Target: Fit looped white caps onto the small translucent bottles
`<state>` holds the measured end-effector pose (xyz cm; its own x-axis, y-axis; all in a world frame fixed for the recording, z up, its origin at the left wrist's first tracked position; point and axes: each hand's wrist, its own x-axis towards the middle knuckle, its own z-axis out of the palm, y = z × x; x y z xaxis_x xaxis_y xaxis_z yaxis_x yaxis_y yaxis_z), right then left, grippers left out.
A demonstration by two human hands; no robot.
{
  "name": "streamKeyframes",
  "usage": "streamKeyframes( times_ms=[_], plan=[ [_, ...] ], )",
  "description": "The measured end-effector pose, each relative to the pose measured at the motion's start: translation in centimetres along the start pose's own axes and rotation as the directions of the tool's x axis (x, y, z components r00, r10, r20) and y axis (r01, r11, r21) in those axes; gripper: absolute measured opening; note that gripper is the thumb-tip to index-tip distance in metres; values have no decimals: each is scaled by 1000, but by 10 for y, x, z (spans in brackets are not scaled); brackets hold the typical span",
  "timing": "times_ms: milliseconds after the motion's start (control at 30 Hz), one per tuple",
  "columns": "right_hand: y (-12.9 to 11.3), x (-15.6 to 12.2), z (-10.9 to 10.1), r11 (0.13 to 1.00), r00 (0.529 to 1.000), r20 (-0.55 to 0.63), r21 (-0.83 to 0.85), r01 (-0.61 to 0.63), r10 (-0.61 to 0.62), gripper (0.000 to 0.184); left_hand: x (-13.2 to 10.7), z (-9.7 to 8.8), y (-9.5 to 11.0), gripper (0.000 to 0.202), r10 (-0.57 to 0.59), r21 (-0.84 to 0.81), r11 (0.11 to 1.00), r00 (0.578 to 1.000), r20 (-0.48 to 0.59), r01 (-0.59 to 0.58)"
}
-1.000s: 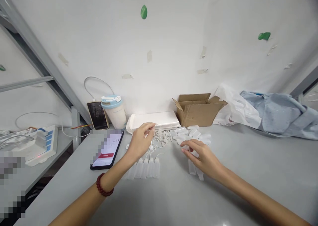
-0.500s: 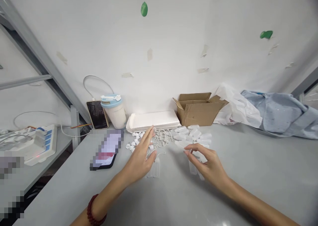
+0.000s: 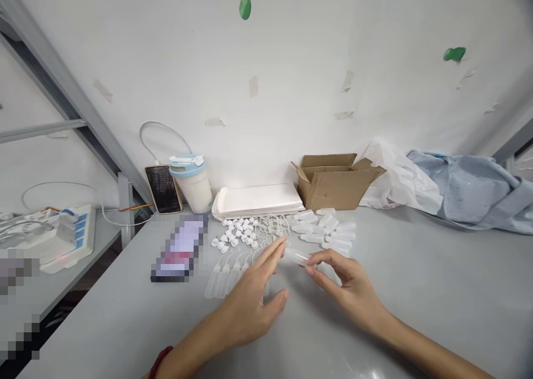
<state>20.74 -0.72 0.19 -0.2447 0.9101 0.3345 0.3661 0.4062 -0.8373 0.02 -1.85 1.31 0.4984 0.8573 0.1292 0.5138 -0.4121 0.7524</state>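
Directions are read from the held bottle, with 12 o'clock toward the wall. The right hand (image 3: 350, 282), at 4 o'clock, has thumb and forefinger pinched on one end of a translucent plastic bottle (image 3: 297, 256), raised and tilted above the grey table (image 3: 425, 301). The left hand (image 3: 250, 301), at 8 o'clock, is wide, thumb well apart from outstretched fingers. Its fingertips are at the bottle's narrow end; contact cannot be determined.

Containers: at 8 to 9 o'clock, a row of translucent bottles (image 3: 225, 282) lies side by side, partly hidden by the left hand, with cords at the necks. At 1 to 2 o'clock lies a loose heap of similar bottles (image 3: 327, 226); whether these hold anything cannot be determined. At 1 o'clock a cardboard box (image 3: 335, 194) stands with flaps raised, contents hidden. At 10 o'clock a tumbler (image 3: 195, 190) has its light blue lid on, contents hidden. At 2 o'clock lies a crumpled white plastic bag (image 3: 402, 184), contents likewise hidden.

Loose items: white caps (image 3: 237, 233) at 10 o'clock; tangled white cords (image 3: 277, 225) at 11 o'clock, between caps and heap.
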Motion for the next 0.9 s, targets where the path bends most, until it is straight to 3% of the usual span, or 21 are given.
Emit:
streamKeyframes(
  times_ms=[433,767,900],
  plan=[
    [6,1,2,997,995,-78,-25,-66,64,9,-6,3,0,70,78,17,997,997,17,-78],
    [3,-3,4,989,987,75,-18,-144,145,20,-8,6,2,73,172,164,968,977,123,-191],
    [5,-4,5,996,990,116,-30,-78,81,36,-8,10,2,71,254,308,905,953,164,-294]
  ],
)
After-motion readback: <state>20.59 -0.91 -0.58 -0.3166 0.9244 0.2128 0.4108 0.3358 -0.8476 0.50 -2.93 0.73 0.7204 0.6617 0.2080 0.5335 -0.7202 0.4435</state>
